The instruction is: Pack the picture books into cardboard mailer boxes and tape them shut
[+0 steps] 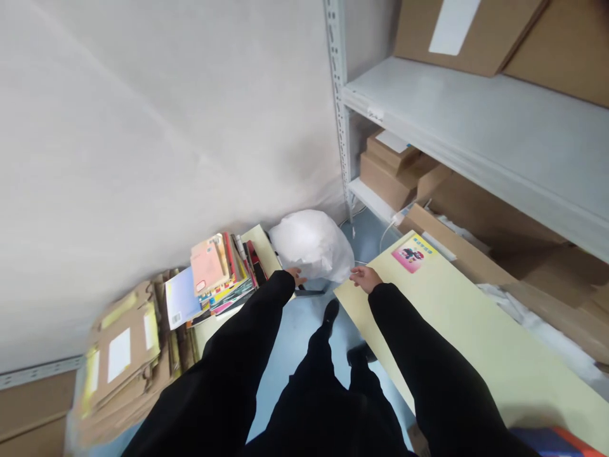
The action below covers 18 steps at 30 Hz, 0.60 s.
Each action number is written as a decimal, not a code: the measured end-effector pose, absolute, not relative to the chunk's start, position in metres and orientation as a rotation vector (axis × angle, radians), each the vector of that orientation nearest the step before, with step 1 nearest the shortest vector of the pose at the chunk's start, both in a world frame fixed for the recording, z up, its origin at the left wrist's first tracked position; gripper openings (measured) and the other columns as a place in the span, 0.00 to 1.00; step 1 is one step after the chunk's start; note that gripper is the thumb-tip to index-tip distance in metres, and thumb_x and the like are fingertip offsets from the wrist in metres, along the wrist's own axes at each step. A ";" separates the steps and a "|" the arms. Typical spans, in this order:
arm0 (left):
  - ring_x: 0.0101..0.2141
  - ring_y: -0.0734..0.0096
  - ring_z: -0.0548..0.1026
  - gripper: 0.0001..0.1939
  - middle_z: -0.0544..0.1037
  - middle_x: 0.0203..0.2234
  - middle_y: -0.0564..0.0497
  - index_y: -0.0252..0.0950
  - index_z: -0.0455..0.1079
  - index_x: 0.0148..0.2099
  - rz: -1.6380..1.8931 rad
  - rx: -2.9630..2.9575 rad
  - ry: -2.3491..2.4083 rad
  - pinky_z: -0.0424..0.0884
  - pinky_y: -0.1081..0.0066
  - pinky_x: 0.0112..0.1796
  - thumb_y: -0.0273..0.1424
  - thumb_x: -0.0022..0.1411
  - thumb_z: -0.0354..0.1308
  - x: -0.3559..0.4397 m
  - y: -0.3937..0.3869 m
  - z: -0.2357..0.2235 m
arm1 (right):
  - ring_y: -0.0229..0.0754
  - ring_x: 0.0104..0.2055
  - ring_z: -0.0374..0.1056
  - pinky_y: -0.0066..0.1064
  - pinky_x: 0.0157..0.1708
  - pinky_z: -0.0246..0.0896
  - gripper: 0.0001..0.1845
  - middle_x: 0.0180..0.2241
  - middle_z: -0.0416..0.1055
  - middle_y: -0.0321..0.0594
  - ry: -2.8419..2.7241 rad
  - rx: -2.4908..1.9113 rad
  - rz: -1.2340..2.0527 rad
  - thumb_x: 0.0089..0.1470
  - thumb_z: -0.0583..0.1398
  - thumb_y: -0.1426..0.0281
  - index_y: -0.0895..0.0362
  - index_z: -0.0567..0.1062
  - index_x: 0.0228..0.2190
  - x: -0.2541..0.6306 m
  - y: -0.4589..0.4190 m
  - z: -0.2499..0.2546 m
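A puffed-up white plastic bag (pixel 309 241) stands low against the wall, between the two pale-yellow tabletops. My left hand (pixel 297 275) is at its near left edge, fingers curled in on the plastic. At its near right edge, my right hand (pixel 365 278) pinches the bag between thumb and fingers, just over the corner of the right tabletop (pixel 457 324). Below the bag a dark flat piece (pixel 309 293) shows near the floor; most of what it belongs to is hidden.
Left of me are a pile of books (pixel 228 270) and stacked brown cardboard folders (pixel 121 355). A colourful booklet (pixel 413 252) lies on the right tabletop. Grey metal shelving (pixel 457 108) with cardboard boxes (pixel 387 174) rises on the right. A white cable (pixel 386 236) hangs near the blue floor (pixel 285 349).
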<state>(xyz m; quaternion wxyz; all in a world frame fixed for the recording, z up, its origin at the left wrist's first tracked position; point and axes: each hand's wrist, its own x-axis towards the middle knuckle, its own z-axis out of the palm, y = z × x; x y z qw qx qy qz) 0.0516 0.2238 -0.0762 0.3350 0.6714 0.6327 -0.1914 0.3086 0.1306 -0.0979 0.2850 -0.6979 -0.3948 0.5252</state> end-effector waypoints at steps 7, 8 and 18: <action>0.49 0.59 0.66 0.26 0.66 0.50 0.36 0.26 0.58 0.54 -0.369 1.586 1.814 0.61 0.71 0.46 0.34 0.55 0.54 0.032 0.271 -0.127 | 0.38 0.41 0.68 0.27 0.44 0.61 0.20 0.41 0.72 0.44 -1.720 -1.849 1.244 0.44 0.57 0.80 0.60 0.71 0.42 0.211 0.237 -0.125; 0.51 0.58 0.64 0.27 0.62 0.53 0.35 0.27 0.56 0.55 -0.355 1.571 1.830 0.60 0.70 0.48 0.33 0.55 0.53 0.032 0.275 -0.139 | 0.39 0.44 0.67 0.28 0.46 0.59 0.21 0.43 0.70 0.44 -1.853 -1.841 1.173 0.45 0.56 0.80 0.60 0.70 0.43 0.194 0.257 -0.132; 0.59 0.45 0.32 0.43 0.36 0.61 0.37 0.36 0.48 0.60 -0.151 1.516 1.912 0.42 0.54 0.55 0.29 0.42 0.62 0.020 0.293 -0.211 | 0.50 0.55 0.53 0.40 0.51 0.49 0.15 0.50 0.63 0.52 -2.649 -1.576 0.669 0.53 0.48 0.80 0.63 0.74 0.34 0.114 0.367 -0.209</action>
